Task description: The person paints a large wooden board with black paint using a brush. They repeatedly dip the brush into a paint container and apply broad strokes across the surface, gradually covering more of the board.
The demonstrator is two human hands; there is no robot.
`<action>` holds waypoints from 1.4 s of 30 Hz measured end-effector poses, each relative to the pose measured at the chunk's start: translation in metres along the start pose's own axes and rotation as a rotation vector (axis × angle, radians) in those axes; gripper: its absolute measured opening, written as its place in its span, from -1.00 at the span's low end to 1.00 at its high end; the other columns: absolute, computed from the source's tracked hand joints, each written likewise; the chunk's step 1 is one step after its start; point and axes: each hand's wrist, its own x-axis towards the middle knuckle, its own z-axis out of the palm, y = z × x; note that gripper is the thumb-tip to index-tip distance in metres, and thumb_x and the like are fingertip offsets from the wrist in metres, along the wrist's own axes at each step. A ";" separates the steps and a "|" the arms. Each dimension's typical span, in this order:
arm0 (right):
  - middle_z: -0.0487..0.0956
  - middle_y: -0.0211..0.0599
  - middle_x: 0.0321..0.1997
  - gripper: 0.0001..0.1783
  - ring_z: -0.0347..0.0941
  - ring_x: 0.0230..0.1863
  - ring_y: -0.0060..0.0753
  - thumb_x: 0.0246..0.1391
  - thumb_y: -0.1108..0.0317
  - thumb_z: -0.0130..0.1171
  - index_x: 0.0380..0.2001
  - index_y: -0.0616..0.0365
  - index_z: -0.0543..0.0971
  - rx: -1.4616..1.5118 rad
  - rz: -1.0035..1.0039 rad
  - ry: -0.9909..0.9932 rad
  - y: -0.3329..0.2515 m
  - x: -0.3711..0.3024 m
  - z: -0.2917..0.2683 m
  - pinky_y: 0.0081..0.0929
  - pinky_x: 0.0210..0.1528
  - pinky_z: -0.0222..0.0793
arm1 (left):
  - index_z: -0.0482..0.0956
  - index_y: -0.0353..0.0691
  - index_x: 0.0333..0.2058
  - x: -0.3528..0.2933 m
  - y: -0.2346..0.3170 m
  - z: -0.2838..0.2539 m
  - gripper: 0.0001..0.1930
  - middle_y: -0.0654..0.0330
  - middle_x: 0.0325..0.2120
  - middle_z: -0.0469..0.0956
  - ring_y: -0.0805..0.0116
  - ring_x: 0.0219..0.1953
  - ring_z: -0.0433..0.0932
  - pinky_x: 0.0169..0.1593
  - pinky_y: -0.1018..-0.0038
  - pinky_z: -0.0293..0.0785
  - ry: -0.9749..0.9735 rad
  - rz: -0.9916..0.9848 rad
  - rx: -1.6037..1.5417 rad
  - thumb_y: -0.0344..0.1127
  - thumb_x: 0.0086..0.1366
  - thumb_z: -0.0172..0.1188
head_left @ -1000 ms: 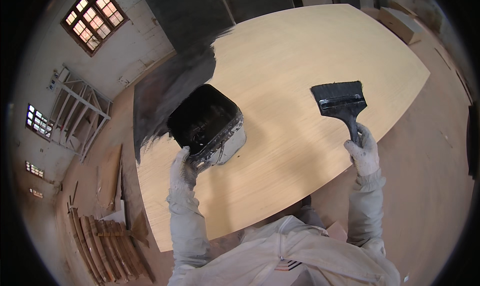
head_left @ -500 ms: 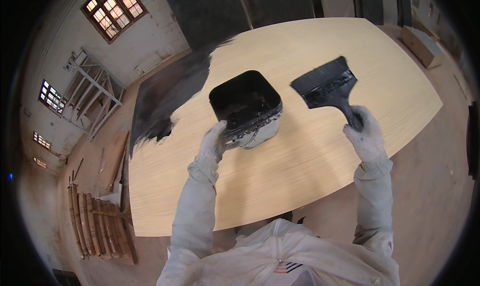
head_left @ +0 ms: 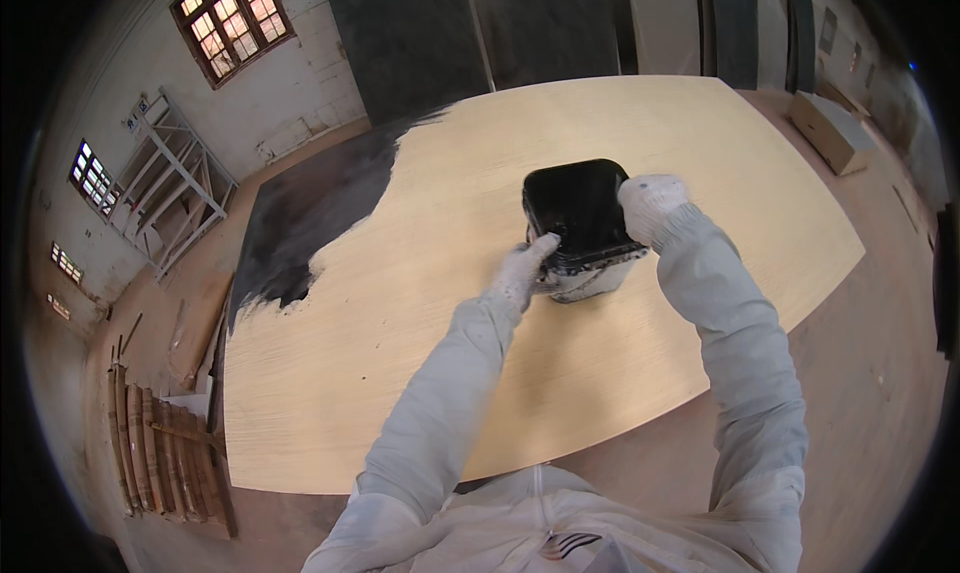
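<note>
A square paint bucket (head_left: 590,281), black inside and smeared black down its pale outer wall, is over the pale wooden panel (head_left: 420,393). My left hand (head_left: 522,273), in a white glove, grips its near left side, with the thumb at the rim. My gloved right hand (head_left: 655,208) is closed at the right rim, in a fist. The wide black paintbrush it held a moment ago cannot be made out against the bucket's dark inside; its handle is hidden by my fist. Black paint (head_left: 320,208) covers the panel's far left part, with a ragged edge.
Dark panels (head_left: 410,43) stand along the back. A white metal rack (head_left: 180,188) leans at the left, above brown tube-like bundles (head_left: 165,453) on the floor. A long box (head_left: 832,133) lies at the far right.
The bucket and my left hand have moved right. My right hand has come left to the bucket's rim, and the brush has gone from sight. The view has shifted slightly.
</note>
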 end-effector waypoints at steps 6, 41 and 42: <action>0.80 -0.05 -0.08 -0.72 0.77 0.01 -0.03 0.06 0.38 0.35 -0.14 0.09 0.83 -0.133 -0.042 -0.199 0.045 0.053 0.037 -0.21 -0.01 0.68 | 0.56 -0.43 0.16 0.011 0.002 0.074 -0.32 0.05 -0.06 0.70 0.24 -0.16 0.65 0.00 0.25 0.65 -0.124 0.030 0.021 0.12 0.40 0.37; 0.73 0.24 0.03 -0.39 0.67 0.16 0.12 -0.10 0.55 0.22 0.14 0.27 0.70 0.208 0.126 0.276 0.152 0.041 0.027 -0.14 0.20 0.53 | 0.64 -0.23 -0.09 -0.337 -0.110 -0.302 -0.77 -0.02 0.04 0.67 -0.17 0.19 0.59 0.25 0.08 0.56 1.147 0.541 1.055 -0.38 0.28 0.35; 0.73 0.23 0.04 -0.40 0.67 0.17 0.08 -0.07 0.57 0.19 0.15 0.29 0.69 0.250 0.122 0.332 0.125 0.026 0.008 -0.17 0.22 0.52 | 0.64 -0.20 -0.08 -0.370 -0.120 -0.332 -0.75 0.00 0.08 0.65 -0.21 0.27 0.51 0.33 0.04 0.47 1.285 0.489 1.121 -0.35 0.28 0.36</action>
